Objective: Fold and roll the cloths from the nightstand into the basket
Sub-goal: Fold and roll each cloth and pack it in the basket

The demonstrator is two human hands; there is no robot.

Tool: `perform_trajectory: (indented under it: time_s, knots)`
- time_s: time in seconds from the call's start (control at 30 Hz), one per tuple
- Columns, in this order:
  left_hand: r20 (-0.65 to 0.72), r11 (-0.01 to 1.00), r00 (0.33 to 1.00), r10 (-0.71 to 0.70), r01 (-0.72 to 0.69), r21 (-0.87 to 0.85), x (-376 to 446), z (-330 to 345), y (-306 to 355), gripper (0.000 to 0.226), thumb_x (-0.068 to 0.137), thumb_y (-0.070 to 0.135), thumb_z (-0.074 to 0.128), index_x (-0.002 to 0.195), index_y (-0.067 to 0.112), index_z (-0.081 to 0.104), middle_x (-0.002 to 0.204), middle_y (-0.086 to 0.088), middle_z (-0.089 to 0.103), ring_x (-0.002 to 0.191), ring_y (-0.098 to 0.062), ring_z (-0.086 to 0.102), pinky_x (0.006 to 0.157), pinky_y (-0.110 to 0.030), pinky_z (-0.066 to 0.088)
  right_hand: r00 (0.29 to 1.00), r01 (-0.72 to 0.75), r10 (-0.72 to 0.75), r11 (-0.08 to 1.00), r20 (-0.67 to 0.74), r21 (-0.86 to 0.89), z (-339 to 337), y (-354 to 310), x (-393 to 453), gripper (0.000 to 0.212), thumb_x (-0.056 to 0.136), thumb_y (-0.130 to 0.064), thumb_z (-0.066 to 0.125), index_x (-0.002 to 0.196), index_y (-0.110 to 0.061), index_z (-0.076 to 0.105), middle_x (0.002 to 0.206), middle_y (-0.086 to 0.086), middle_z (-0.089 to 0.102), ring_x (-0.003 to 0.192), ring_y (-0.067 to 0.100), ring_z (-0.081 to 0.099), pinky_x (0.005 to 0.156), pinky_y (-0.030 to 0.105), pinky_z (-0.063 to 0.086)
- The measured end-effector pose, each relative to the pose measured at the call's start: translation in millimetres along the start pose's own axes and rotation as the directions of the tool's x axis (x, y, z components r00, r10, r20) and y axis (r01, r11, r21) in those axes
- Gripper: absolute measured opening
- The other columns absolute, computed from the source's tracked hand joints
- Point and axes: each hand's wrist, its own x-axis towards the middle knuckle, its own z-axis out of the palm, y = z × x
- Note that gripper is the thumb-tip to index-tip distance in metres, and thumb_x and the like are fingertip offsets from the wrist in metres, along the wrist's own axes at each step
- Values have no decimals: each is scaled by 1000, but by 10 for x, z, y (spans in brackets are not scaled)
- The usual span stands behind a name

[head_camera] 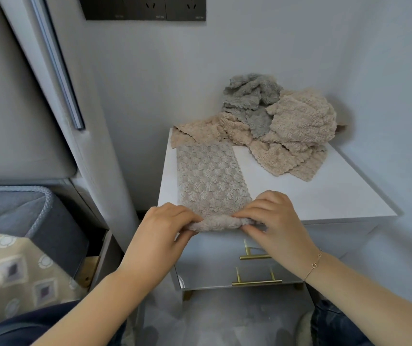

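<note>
A white nightstand stands in a grey-walled corner, beside a bed. A beige strip, already folded lengthwise, is laid along the nightstand's left side, running from the back edge to the front edge. Its near end is turned into a small roll at the front edge. The roll is pinched at one end by the left hand and at the other by the right hand, fingers curled over it. Rolling is judged barely begun: most of the strip is left flat. At the nightstand's back right, a pile of grey and beige cloths is left unfolded. The basket is seen left of the nightstand; its contents cannot be told.
</note>
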Motion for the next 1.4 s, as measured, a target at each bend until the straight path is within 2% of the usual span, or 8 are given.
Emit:
perform_trajectory:
  time_s: [0.27, 0.53, 0.73, 0.83, 0.93, 1.07, 1.23, 1.4]
  knots:
    - [150, 911, 937, -317, 345, -227, 148, -116, 3, 19, 77, 33, 75, 85, 46, 63, 89, 15, 63, 94, 6, 50, 74, -4, 33, 905, -417, 315, 793, 286, 444, -186, 43, 157, 14, 76, -22, 77, 89, -27, 74, 90, -15, 71, 91, -4, 62, 82, 8, 42]
    - [264, 719, 828, -495, 561, -411, 308, -143, -41, 13, 86, 38, 65, 82, 26, 67, 75, -7, 70, 58, -10, 51, 49, -14, 39, 874, -478, 376, 776, 308, 412, -132, 69, 297, 8, 83, -30, 69, 84, -23, 73, 63, -15, 66, 50, 1, 47, 53, 9, 36]
    - [14, 851, 856, -516, 515, -101, 335, -3, 13, 23, 86, 49, 58, 76, 28, 59, 69, 7, 60, 60, -7, 52, 54, -24, 42, 868, -489, 445, 843, 223, 224, -30, 83, 324, 18, 86, -36, 66, 80, -19, 66, 46, -16, 49, 48, 0, 45, 48, 14, 30]
    - [-120, 897, 891, -437, 442, 16, 348, 40, -24, 20, 84, 46, 63, 79, 27, 58, 76, 11, 55, 75, -10, 52, 58, -26, 42, 936, -342, 344, 939, 73, -42, 11, 80, 315, 21, 83, -40, 67, 87, -20, 62, 72, -9, 49, 66, 6, 47, 57, 23, 37]
    - [-190, 986, 969, -156, 164, 27, 365, 66, -93, 6, 84, 22, 69, 87, 21, 63, 90, 7, 56, 84, -16, 51, 71, -37, 46, 996, -85, 85, 992, -8, -97, 11, 88, 341, 17, 83, -25, 70, 95, -15, 65, 94, 0, 55, 84, 16, 52, 74, 30, 44]
    - [-36, 983, 989, 147, -142, 116, 331, 125, -130, 33, 87, 13, 42, 105, 16, 69, 114, 0, 66, 100, -21, 61, 82, -35, 49, 974, 209, -194, 967, 113, -144, 64, 129, 266, 27, 89, -8, 49, 108, -9, 68, 109, 3, 65, 99, 20, 58, 90, 32, 41]
    - [175, 997, 982, 71, -69, -17, 216, 109, -169, 46, 94, 44, 40, 134, 26, 53, 136, 10, 54, 125, -10, 49, 102, -38, 43, 957, 76, -72, 997, 281, -3, 43, 119, 116, 43, 91, -28, 46, 130, -14, 56, 130, -2, 59, 118, 10, 51, 103, 16, 31]
    - [248, 969, 957, 152, -193, 153, 108, 97, -130, 67, 79, 44, 67, 139, 26, 41, 128, 7, 54, 113, -16, 53, 89, -33, 48, 961, 113, -86, 990, 264, -89, 22, 90, 33, 51, 81, -28, 62, 131, -18, 55, 120, -2, 63, 102, 13, 56, 91, 19, 35]
